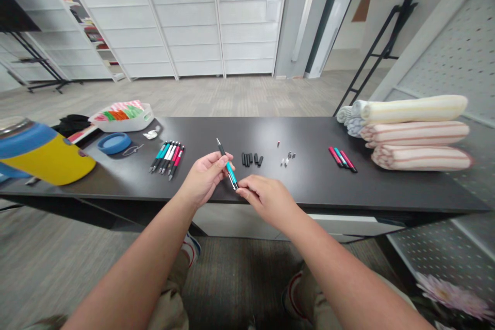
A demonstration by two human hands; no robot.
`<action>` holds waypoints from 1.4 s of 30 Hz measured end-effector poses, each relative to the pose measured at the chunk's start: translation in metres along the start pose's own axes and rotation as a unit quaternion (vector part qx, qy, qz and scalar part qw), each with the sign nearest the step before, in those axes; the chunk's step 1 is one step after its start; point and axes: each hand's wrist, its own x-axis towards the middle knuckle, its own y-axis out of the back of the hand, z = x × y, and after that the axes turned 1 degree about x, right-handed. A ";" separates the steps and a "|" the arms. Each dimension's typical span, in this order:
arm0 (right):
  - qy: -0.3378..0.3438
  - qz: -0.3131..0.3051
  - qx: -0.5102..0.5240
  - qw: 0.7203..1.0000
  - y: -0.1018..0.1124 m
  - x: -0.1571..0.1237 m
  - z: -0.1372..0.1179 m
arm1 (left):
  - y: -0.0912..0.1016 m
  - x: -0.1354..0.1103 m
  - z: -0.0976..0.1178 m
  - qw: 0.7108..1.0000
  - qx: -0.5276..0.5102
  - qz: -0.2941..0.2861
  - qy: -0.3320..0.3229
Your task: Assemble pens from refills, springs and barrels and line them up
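Observation:
My left hand (204,175) pinches a teal and black pen (229,167) near its upper half, its tip pointing away from me. My right hand (265,198) grips the pen's lower end with closed fingers. Both hands hover over the near edge of the black table (309,185). A row of several assembled pens (168,157) lies to the left. Just beyond my hands lie several small black caps (251,159). Tiny metal parts (288,157) sit further right, and three pen barrels (342,158) in red and teal lie beyond them.
Rolled striped towels (417,131) are stacked at the table's right end. At the left are a yellow and blue bottle (38,154), a blue ring (113,143) and a white tray of coloured items (124,116). White shelving lines the far wall.

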 end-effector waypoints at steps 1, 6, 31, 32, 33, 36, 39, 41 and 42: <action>0.002 -0.002 -0.002 1.000 0.000 0.000 0.000 | 0.000 0.000 0.000 1.000 -0.004 0.003 -0.002; 0.000 -0.007 -0.002 1.000 0.001 -0.002 0.000 | 0.000 0.000 -0.001 1.000 -0.015 0.008 -0.009; -0.041 -0.006 0.025 0.999 0.004 0.001 -0.004 | 0.000 -0.001 -0.001 1.000 0.005 -0.010 -0.006; -0.046 -0.006 0.029 0.999 0.005 0.001 -0.004 | 0.000 -0.001 -0.001 1.000 0.006 -0.011 -0.003; -0.049 -0.007 0.035 0.998 0.005 0.001 -0.004 | 0.000 -0.001 0.000 1.000 0.005 -0.011 -0.002; -0.049 -0.021 0.053 0.997 0.005 0.001 -0.006 | 0.000 -0.002 0.001 1.000 0.001 -0.010 0.000; -0.049 -0.018 0.041 0.998 0.005 0.001 -0.005 | 0.000 -0.002 0.001 1.000 0.004 -0.015 0.001; -0.051 -0.011 0.029 0.998 0.004 0.000 -0.005 | 0.000 -0.002 0.001 1.000 0.009 -0.019 0.003; -0.051 -0.010 0.029 0.998 0.004 0.000 -0.005 | 0.000 -0.002 0.001 1.000 0.010 -0.020 0.004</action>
